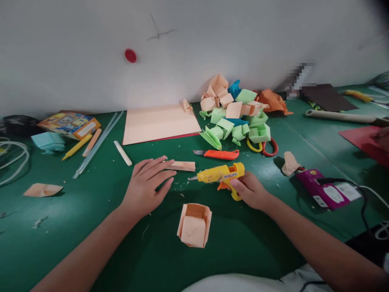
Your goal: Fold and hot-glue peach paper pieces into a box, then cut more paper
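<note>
In my right hand [253, 191] is a yellow hot glue gun [214, 174], gripped near its handle. The metal nozzle points left, toward my left hand [148, 182]. That hand is open, fingers stretched over the left end of a folded peach paper strip [184, 166]; whether they press on it I cannot tell. Nearer to me, a small peach folded-paper box [194, 229] sits on the green table [152, 259], untouched by either hand. Just beyond the glue gun lies an orange utility knife [221, 154] with its blade out. Small scraps are scattered below the nozzle.
Behind are a peach sheet [161, 123] and a heap of folded papers [234, 115], with scissors [270, 147] beside it. A purple power strip [322, 188] with cords stands right. Left lie a white stick [122, 153], glue sticks [97, 142] and a yellow marker [77, 147].
</note>
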Tool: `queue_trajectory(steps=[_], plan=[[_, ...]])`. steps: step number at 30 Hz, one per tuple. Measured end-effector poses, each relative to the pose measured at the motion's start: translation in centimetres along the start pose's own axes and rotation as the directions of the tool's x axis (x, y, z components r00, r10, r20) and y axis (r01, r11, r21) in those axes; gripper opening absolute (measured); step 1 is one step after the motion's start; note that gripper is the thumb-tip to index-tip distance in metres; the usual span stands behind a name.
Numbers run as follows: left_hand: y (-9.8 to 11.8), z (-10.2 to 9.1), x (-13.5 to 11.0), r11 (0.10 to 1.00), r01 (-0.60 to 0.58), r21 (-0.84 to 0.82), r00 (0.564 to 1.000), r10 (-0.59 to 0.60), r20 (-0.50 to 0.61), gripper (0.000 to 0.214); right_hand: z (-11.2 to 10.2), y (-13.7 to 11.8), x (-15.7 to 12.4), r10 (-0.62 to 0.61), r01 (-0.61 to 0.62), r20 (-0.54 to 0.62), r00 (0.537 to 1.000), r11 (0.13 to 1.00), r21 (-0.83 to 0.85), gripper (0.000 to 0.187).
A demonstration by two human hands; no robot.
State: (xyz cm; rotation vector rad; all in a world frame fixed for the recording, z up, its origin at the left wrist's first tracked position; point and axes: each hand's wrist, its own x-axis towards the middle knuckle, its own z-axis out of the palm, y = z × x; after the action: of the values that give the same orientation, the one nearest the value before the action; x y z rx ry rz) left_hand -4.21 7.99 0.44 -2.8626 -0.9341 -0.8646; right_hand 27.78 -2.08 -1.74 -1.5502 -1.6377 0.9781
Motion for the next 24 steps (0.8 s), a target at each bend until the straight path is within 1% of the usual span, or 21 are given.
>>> queue_trajectory(steps=[3, 6, 13, 24], plan=[[0.5, -0.7, 0.0, 1.0, -0.022, -0.012, 0.996, 0.02, -0.084, 0.02, 0.4, -0.3, 0.8, -0.018, 0.018, 0.013, 1.0, 1.0, -0.007, 0.062], [1.0, -1.1, 0.0, 0.998, -0.051, -0.024, 0.99, 0.047, -0.13, 0.022, 0.6, -0.6, 0.8, -0.03, 0.031, 0.011, 0.999, 0.999, -0.018, 0.064], [1.0, -0.6, -0.1, 0.987, -0.156, -0.031, 0.971, 0.148, -0.186, 0.032, 0.6, -0.7, 0.8, -0.077, 0.078, 0.021, 0.997, 0.996, -0.047, 0.07], [0.9, -0.4, -0.1, 0.982, -0.186, -0.042, 0.973, 0.178, -0.147, 0.039, 0.6, -0.4, 0.8, -0.138, 0.142, 0.048, 0.989, 0.987, -0.079, 0.065]])
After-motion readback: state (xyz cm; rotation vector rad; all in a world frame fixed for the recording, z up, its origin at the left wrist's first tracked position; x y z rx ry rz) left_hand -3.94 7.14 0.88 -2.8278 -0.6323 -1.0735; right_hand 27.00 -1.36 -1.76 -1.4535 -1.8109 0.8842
